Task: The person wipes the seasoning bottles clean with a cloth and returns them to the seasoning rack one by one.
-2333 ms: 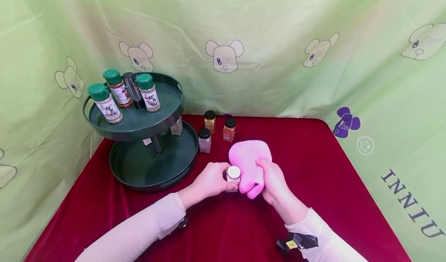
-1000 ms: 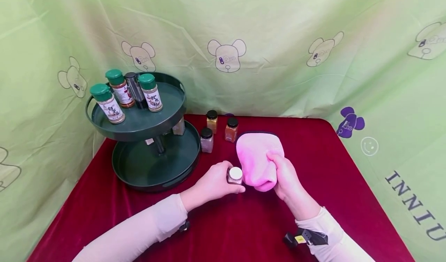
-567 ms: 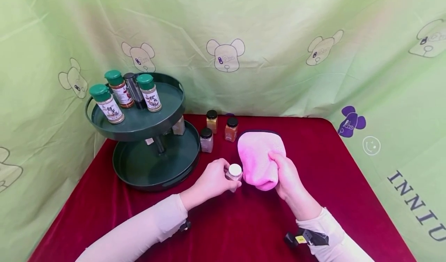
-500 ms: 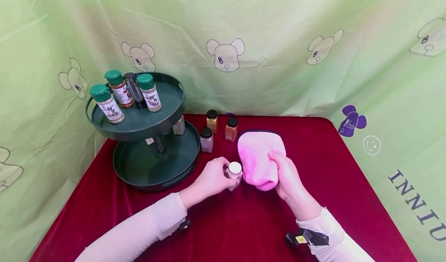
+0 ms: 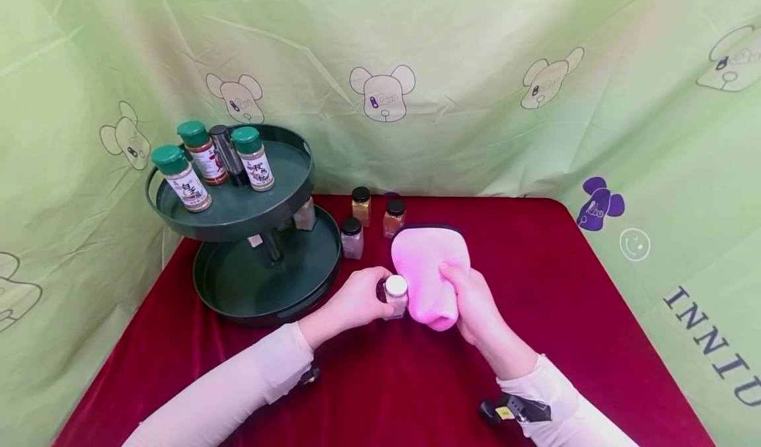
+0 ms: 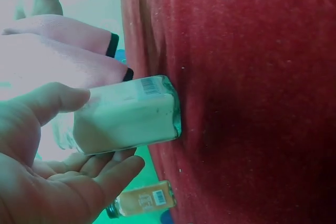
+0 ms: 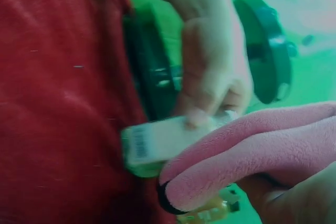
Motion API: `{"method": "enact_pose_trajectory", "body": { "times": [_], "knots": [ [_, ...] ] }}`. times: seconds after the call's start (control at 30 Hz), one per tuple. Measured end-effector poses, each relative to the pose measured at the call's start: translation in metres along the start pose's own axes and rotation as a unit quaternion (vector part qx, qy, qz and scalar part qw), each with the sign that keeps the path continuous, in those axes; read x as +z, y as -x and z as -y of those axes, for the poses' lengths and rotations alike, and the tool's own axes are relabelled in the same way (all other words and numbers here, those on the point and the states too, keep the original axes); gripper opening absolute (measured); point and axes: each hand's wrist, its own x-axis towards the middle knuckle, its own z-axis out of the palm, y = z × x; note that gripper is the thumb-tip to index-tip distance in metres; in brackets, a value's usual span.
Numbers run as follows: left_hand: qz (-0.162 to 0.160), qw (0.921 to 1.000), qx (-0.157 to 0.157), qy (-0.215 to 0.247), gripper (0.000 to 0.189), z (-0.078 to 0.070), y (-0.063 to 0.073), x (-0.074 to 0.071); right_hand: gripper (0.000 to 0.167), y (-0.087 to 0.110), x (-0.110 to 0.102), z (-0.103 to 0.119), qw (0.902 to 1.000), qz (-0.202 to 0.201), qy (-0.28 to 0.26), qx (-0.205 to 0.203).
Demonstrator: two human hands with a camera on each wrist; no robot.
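Observation:
My left hand (image 5: 357, 297) holds a small square glass jar (image 6: 128, 116) of pale powder between thumb and fingers. Its white top (image 5: 396, 285) faces up in the head view, and a barcode label shows near its base. My right hand (image 5: 475, 305) grips a folded pink cloth (image 5: 425, 262) with a dark edge, thumb on top. The cloth lies right against the jar's side, overlapping it in the right wrist view. Part of the right hand's fingers is hidden beneath the cloth.
A dark green two-tier round rack (image 5: 267, 295) stands at left, several seasoning bottles on its upper tier (image 5: 285, 163). Behind the hands are black-lidded jars: a pale one (image 5: 352, 241), a yellow one (image 5: 361, 208) and an orange one (image 5: 394, 219). A red cloth (image 5: 535, 255) covers the table.
The cloth moved up and right off the jar, then came back left against it. The jar was tilted in the left hand and now stands more upright.

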Motion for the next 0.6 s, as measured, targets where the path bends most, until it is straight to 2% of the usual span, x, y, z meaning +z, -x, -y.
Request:
{"method": "enact_pose_trajectory", "body": {
  "times": [0.23, 0.33, 0.43, 0.6],
  "knots": [
    [-0.018, 0.9996, 0.000, -0.024, 0.036, 0.000, 0.000, 0.004, 0.021, 0.007, 0.020, -0.028, 0.9936, -0.052, 0.099, -0.009],
    [-0.021, 0.9994, 0.002, -0.027, 0.036, -0.001, 0.000, 0.003, 0.023, 0.001, 0.019, -0.044, 0.9912, -0.055, 0.120, 0.012],
    [-0.022, 0.9994, -0.001, -0.026, 0.038, 0.000, 0.000, 0.003, 0.026, -0.005, 0.017, -0.046, 0.9926, -0.047, 0.103, 0.042],
    [-0.024, 0.9995, -0.015, -0.017, 0.039, 0.000, 0.000, 0.003, 0.024, -0.006, 0.013, -0.019, 0.9972, -0.055, 0.014, 0.050]
  ]
}}
